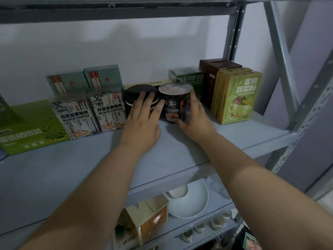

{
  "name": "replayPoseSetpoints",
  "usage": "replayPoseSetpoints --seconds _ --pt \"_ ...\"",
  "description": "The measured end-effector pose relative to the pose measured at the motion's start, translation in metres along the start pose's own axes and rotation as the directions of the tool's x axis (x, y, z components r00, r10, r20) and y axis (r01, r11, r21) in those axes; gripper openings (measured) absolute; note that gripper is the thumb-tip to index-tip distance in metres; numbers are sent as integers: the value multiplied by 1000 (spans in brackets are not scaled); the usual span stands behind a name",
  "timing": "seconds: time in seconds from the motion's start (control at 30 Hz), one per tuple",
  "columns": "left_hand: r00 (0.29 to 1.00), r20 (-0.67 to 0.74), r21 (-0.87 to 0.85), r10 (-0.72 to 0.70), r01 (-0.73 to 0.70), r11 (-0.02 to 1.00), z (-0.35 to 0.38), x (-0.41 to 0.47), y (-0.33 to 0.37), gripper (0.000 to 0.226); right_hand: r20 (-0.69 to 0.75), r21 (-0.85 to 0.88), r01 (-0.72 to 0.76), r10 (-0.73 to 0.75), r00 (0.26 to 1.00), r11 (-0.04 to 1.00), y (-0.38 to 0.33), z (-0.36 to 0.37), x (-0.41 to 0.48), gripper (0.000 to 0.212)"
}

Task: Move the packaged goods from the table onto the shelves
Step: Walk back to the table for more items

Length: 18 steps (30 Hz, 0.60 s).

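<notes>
beside "black coffee" packs (pixel 110 111), straight left fingers (pixel 146 102) touch a jar (pixel 137 91); curled right fingers (pixel 194 101) grip a cup (pixel 172 105).

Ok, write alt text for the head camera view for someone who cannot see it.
Two bare hands reach onto a grey shelf: the right hand grips a black cup, the left hand rests straight fingers on a dark jar beside it. To the left stand coffee packs, to the right a green box.
</notes>
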<state>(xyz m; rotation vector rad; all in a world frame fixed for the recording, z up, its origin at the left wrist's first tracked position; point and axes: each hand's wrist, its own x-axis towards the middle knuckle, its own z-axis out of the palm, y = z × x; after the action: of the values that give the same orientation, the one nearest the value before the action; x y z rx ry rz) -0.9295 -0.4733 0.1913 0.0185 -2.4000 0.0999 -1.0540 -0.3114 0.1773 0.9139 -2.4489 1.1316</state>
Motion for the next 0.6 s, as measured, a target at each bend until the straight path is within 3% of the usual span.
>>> replayPoseSetpoints --seconds 0.1,0.17,0.3,0.43,0.6 --pt "985 54 -75 165 -161 984 -14 0 28 70 44 -230 44 -35 998 972 0 -28 -39 93" --pt "975 86 -132 203 -190 973 -21 -2 51 74 43 -334 42 -29 999 942 2 -53 -81 86" --pt "936 112 -361 332 -273 892 -29 -25 120 81 -31 -478 -115 114 993 871 12 -97 -189 81" --pt "757 123 -478 642 -522 707 -17 -73 199 80 -159 -643 -312 277 948 700 16 -125 -306 76" --pt "577 80 -638 813 -596 487 -17 -158 298 80 -368 -626 -599 488 792 500 -4 -156 -462 73"
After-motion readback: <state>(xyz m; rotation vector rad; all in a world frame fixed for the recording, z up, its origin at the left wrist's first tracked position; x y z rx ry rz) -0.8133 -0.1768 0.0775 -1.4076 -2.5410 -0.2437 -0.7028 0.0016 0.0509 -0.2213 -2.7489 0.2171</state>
